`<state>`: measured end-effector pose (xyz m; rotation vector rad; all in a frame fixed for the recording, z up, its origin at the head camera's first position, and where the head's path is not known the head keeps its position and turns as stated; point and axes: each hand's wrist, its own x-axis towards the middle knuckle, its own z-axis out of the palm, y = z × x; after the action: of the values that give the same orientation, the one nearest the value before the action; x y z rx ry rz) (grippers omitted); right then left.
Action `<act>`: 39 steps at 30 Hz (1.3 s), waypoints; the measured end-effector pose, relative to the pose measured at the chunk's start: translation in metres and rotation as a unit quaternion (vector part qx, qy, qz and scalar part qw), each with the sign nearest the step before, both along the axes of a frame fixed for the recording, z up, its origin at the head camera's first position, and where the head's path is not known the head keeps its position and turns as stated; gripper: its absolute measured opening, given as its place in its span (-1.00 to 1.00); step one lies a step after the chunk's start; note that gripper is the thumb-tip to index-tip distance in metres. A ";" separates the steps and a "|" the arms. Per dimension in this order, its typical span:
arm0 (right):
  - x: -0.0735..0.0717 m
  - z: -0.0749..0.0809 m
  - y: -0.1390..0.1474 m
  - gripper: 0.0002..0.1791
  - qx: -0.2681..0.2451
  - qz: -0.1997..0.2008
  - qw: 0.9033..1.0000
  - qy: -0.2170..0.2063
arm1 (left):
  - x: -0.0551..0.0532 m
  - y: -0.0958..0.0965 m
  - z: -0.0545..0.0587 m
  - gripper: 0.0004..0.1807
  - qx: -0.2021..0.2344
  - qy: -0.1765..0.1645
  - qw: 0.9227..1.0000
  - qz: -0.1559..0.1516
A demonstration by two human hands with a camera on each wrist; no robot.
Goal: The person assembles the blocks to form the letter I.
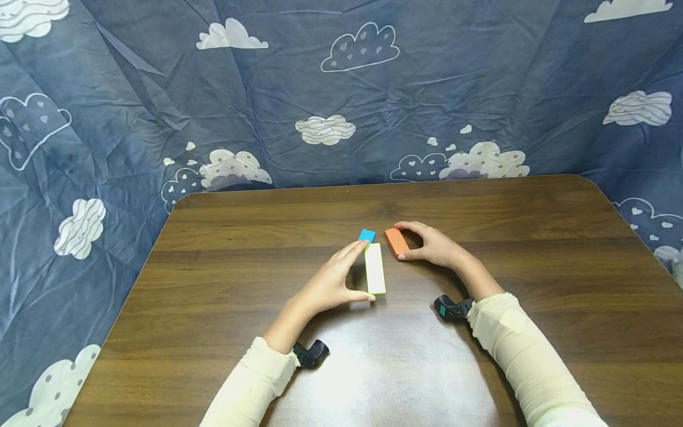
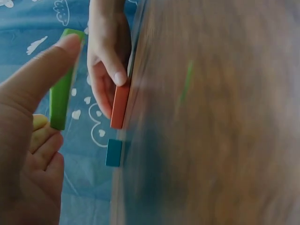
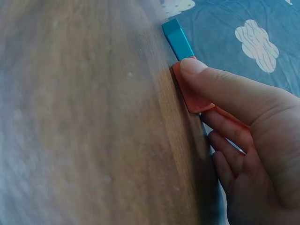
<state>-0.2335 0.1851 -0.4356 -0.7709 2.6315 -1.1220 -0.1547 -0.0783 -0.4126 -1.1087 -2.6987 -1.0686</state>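
Observation:
My left hand (image 1: pixel 331 281) pinches a green block (image 2: pixel 63 89) by its two ends, thumb at the near end. Glare makes the block's top look nearly white in the head view, and the left wrist view shows it raised above the table. An orange block (image 1: pixel 396 242) lies on the tabletop, its ends between the thumb and fingers of my right hand (image 1: pixel 434 246). Between the two hands and slightly farther back is a blue block (image 1: pixel 367 235), partly hidden by the left fingertips; it lies flat on the table in the right wrist view.
The brown wooden table (image 1: pixel 213 284) has rounded far corners. Behind it hangs a blue cloth (image 1: pixel 299 83) printed with white clouds. Each wrist carries a black camera mount, and light glares off the near middle of the tabletop.

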 end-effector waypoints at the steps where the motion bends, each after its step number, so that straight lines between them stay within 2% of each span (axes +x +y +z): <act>1: 0.000 0.000 0.000 -0.21 0.000 0.000 1.000 0.000 | 0.000 0.001 -0.001 0.08 -0.005 -0.004 1.000 -0.001; 7: 0.000 0.000 0.000 -0.21 0.003 0.000 1.000 0.001 | 0.002 0.005 -0.007 0.07 -0.019 -0.019 1.000 -0.001; 17: 0.002 0.001 -0.001 -0.25 -0.002 -0.004 1.000 0.010 | 0.003 0.008 -0.019 0.05 -0.029 -0.025 0.999 -0.012; 24: 0.003 -0.002 0.000 -0.22 -0.020 0.001 0.999 0.026 | 0.002 0.011 -0.025 0.06 -0.056 -0.046 0.997 -0.020; 28: 0.003 -0.002 0.000 -0.22 -0.023 0.004 0.999 0.044 | 0.002 0.012 -0.026 0.05 -0.065 -0.052 0.996 -0.020; 35: 0.003 -0.001 -0.001 -0.16 -0.015 -0.003 1.000 0.025 | 0.001 0.010 -0.028 0.00 -0.074 -0.057 0.995 -0.026; 39: 0.004 -0.001 -0.003 -0.21 -0.013 -0.014 0.999 0.031 | 0.001 0.010 -0.029 -0.06 -0.076 -0.057 0.995 -0.027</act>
<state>-0.2297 0.1821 -0.4370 -0.7901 2.6912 -1.1611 -0.1536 -0.0684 -0.4412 -1.1847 -2.8976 -0.9760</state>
